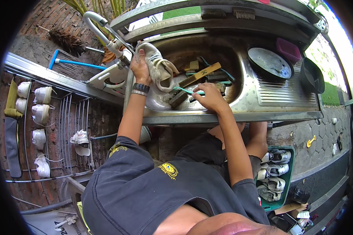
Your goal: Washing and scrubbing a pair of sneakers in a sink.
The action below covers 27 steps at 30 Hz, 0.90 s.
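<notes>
My left hand (140, 68) grips an off-white shoe (153, 58) by its side, tilted over the left part of the metal sink (244, 66). In my right hand (211, 97), the fingers pinch a thin teal-handled brush (187, 91), probably a toothbrush, whose far end reaches the shoe's opening. Whether its bristles touch the shoe cannot be made out. Behind the right hand, a wooden brush (202, 74) lies slantwise in the basin. A dark block-shaped brush (178, 98) lies between the hands, and a small yellowish block (193, 65) sits farther back.
A curved faucet (102, 29) rises at the sink's left. On the drainboard (280, 98) stand a round pan of liquid (270, 62), a purple tub (288, 50) and a black container (312, 76). White shoes (41, 113) rest on a left rack; a green crate (289, 172) holds more shoes.
</notes>
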Motion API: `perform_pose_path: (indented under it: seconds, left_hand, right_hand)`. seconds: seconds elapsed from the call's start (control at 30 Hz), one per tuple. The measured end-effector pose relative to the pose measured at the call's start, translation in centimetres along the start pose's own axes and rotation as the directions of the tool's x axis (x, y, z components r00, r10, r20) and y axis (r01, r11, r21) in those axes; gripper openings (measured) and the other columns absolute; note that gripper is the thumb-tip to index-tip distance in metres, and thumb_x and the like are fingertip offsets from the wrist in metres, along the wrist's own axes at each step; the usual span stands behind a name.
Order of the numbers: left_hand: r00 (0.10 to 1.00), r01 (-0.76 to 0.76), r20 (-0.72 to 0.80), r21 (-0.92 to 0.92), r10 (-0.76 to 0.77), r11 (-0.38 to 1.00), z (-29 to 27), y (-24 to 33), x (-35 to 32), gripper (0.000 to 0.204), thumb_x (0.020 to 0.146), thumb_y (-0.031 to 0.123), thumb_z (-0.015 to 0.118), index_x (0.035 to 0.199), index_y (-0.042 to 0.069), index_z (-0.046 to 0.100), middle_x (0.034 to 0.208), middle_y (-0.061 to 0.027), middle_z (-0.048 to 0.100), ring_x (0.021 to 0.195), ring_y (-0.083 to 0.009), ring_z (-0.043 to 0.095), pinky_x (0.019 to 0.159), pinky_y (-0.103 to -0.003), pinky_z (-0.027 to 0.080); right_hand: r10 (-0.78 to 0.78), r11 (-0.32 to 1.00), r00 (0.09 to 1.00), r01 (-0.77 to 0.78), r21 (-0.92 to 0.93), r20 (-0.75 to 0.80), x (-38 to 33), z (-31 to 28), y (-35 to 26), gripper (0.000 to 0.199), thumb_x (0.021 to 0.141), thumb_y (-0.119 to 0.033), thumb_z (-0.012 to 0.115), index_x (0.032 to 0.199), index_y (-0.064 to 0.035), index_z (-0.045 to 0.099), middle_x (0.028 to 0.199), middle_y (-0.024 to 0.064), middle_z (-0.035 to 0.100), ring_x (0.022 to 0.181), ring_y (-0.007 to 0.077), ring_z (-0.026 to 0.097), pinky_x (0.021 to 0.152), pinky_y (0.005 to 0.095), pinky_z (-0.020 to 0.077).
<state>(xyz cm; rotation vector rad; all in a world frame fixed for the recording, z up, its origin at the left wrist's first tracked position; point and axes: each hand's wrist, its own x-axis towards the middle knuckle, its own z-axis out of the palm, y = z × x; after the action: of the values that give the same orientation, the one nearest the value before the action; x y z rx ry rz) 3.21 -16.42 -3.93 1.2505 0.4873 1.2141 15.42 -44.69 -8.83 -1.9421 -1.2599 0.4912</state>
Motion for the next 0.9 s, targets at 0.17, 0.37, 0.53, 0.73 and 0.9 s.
perform_pose_path:
  seconds: [0.17, 0.37, 0.53, 0.73, 0.9]
  left_hand:
    - [0.956, 0.211, -0.212, 0.02, -0.202, 0.977, -0.4, -0.4, -0.3, 0.047, 0.096, 0.04, 0.074, 0.117, -0.001, 0.066, 0.108, -0.0101, 0.071, 0.092, -0.0199, 0.07, 0.084, -0.036, 0.059]
    - [0.877, 0.442, -0.098, -0.222, -0.471, 0.869, 3.1, -0.8, -4.1, 0.038, 0.094, 0.035, 0.076, 0.112, 0.003, 0.064, 0.107, -0.0117, 0.07, 0.095, -0.0253, 0.072, 0.086, -0.042, 0.06]
    - [0.822, 0.569, 0.169, -0.277, -0.544, 0.774, 5.5, -1.2, -6.8, 0.034, 0.097, 0.028, 0.073, 0.118, 0.006, 0.061, 0.109, -0.0088, 0.07, 0.1, -0.0242, 0.07, 0.092, -0.043, 0.057]
    - [0.844, 0.499, 0.225, 0.001, -0.486, 0.867, 7.9, 2.4, -8.0, 0.057, 0.107, 0.055, 0.044, 0.133, 0.005, 0.056, 0.123, -0.0067, 0.065, 0.112, -0.0197, 0.065, 0.096, -0.038, 0.051]
    - [0.838, 0.43, 0.304, 0.143, -0.453, 0.891, 6.1, 3.6, -6.4, 0.067, 0.11, 0.056, 0.032, 0.146, 0.003, 0.05, 0.136, -0.0113, 0.063, 0.116, -0.0221, 0.066, 0.097, -0.038, 0.054]
  right_hand:
    - [0.053, 0.986, 0.999, -0.054, 0.16, 0.01, 0.1, -0.5, -1.5, 0.067, 0.087, -0.047, 0.072, 0.134, -0.0029, 0.057, 0.126, 0.0264, 0.064, 0.122, 0.0408, 0.059, 0.105, 0.0463, 0.0453]
    - [0.006, 0.952, 0.999, 0.005, 0.307, -0.034, -0.3, -1.5, -2.5, 0.081, 0.083, -0.058, 0.077, 0.138, -0.0045, 0.052, 0.131, 0.0276, 0.061, 0.124, 0.0394, 0.059, 0.104, 0.0455, 0.0466]
    - [0.111, 0.98, 0.989, -0.093, 0.174, -0.098, -0.1, -2.1, -2.5, 0.078, 0.075, -0.063, 0.082, 0.114, -0.0003, 0.055, 0.113, 0.0273, 0.066, 0.107, 0.0377, 0.065, 0.093, 0.0432, 0.0497]
    - [0.141, 0.979, 0.921, -0.074, 0.19, -0.364, 0.2, -1.5, -1.1, 0.067, 0.078, -0.057, 0.084, 0.095, -0.0013, 0.051, 0.078, 0.0194, 0.066, 0.071, 0.0321, 0.066, 0.066, 0.0413, 0.0511]
    - [0.187, 0.915, 0.91, -0.024, 0.403, -0.369, -0.6, -2.3, -2.5, 0.047, 0.089, -0.041, 0.081, 0.088, -0.0034, 0.053, 0.069, 0.0084, 0.065, 0.066, 0.014, 0.063, 0.063, 0.0306, 0.0489]
